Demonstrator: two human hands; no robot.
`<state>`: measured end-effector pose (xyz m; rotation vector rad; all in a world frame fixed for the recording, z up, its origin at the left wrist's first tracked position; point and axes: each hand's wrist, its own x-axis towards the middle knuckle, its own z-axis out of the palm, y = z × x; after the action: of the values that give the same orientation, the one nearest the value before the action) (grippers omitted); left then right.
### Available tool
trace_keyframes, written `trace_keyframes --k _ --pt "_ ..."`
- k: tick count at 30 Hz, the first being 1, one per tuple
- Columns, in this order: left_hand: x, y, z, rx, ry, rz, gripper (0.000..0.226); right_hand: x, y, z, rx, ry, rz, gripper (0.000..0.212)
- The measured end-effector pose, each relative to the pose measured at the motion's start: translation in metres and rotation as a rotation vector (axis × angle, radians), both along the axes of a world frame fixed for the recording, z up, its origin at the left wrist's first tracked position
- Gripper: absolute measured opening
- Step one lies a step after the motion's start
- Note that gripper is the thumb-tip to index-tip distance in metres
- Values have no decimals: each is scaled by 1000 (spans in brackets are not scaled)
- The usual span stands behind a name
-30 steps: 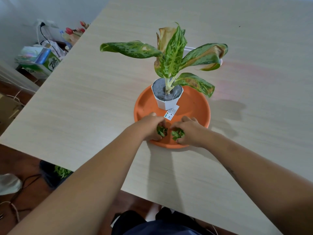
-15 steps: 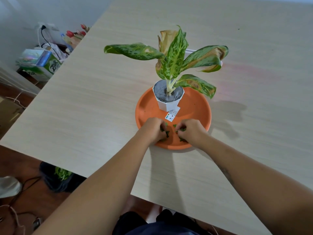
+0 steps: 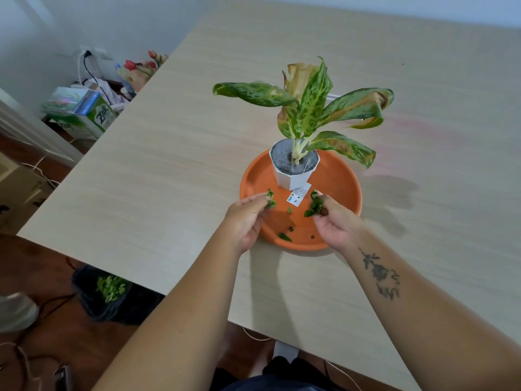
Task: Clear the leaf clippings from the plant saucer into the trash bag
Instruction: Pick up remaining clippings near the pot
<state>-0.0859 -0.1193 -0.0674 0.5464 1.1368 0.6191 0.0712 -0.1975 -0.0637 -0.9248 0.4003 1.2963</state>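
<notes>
An orange plant saucer [image 3: 342,182] sits on the light wooden table and carries a white pot [image 3: 293,176] with a green-and-yellow leafy plant [image 3: 310,108]. My left hand [image 3: 248,218] hovers over the saucer's near left rim, pinching green leaf clippings [image 3: 271,199]. Over the near right side, my right hand [image 3: 335,221] grips a bunch of clippings [image 3: 315,206]. A few small clippings [image 3: 284,236] still lie on the saucer floor between my hands. The black trash bag [image 3: 112,297] stands on the floor under the table's near left edge, with green clippings inside.
A white label [image 3: 298,196] leans out from the pot's base. Beyond the table's left edge, on the floor, are a green-and-white box [image 3: 93,115], red flowers [image 3: 141,66] and cables. The table edge [image 3: 141,283] runs just above the bag.
Both hands have lifted off the saucer floor and moved apart, each carrying clippings. A few loose pieces are now exposed between them.
</notes>
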Motion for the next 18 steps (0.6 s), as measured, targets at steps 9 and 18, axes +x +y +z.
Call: trace_keyframes --k 9,18 --pt "-59 9 11 -69 -257 186 7 -72 35 17 67 84 -136 8" --pt "-200 30 24 -62 -335 371 7 -214 80 25 95 74 1 19"
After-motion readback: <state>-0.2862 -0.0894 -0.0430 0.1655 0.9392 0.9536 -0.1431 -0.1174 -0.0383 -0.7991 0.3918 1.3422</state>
